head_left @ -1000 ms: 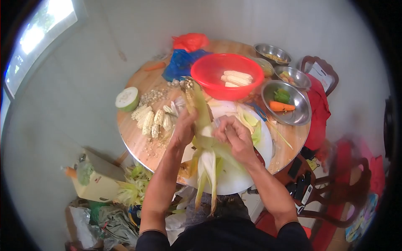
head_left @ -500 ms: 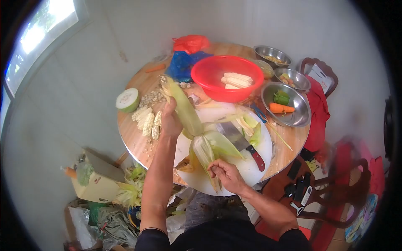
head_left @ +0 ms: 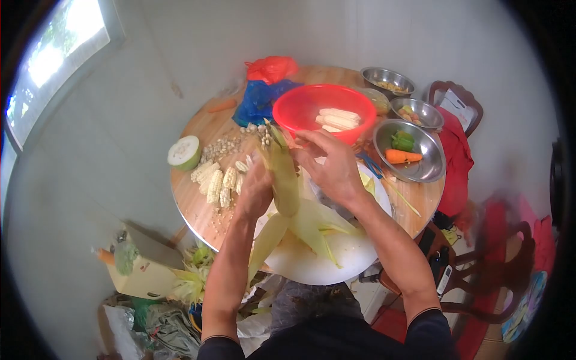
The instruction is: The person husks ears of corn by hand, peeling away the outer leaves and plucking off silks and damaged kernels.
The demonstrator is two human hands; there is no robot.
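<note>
My left hand [head_left: 257, 189] is wrapped round a corn ear in its husk [head_left: 283, 180], which stands nearly upright over the white board [head_left: 354, 258]. Peeled-back husk leaves [head_left: 312, 225] hang from its lower end. At the ear's upper right is my right hand [head_left: 330, 165], its thumb and index finger apart, with nothing clearly held. Its forearm and the leaves hide most of the knife. Left of my left hand lie peeled corn ears [head_left: 214, 185]. Beyond both hands, the red basin [head_left: 288, 111] holds peeled ears [head_left: 339, 118].
A cut green gourd [head_left: 184, 153] sits at the table's left edge. Blue [head_left: 258, 101] and red [head_left: 271, 69] bags lie at the back. Metal bowls stand at the right, one [head_left: 429, 162] with a carrot [head_left: 403, 156] and a green pepper [head_left: 402, 141]. A chair [head_left: 510, 270] stands right.
My right hand has gone from the hanging husk tip up to the ear's top. The ear and my left hand have shifted right, and the husk leaves have spread wider.
</note>
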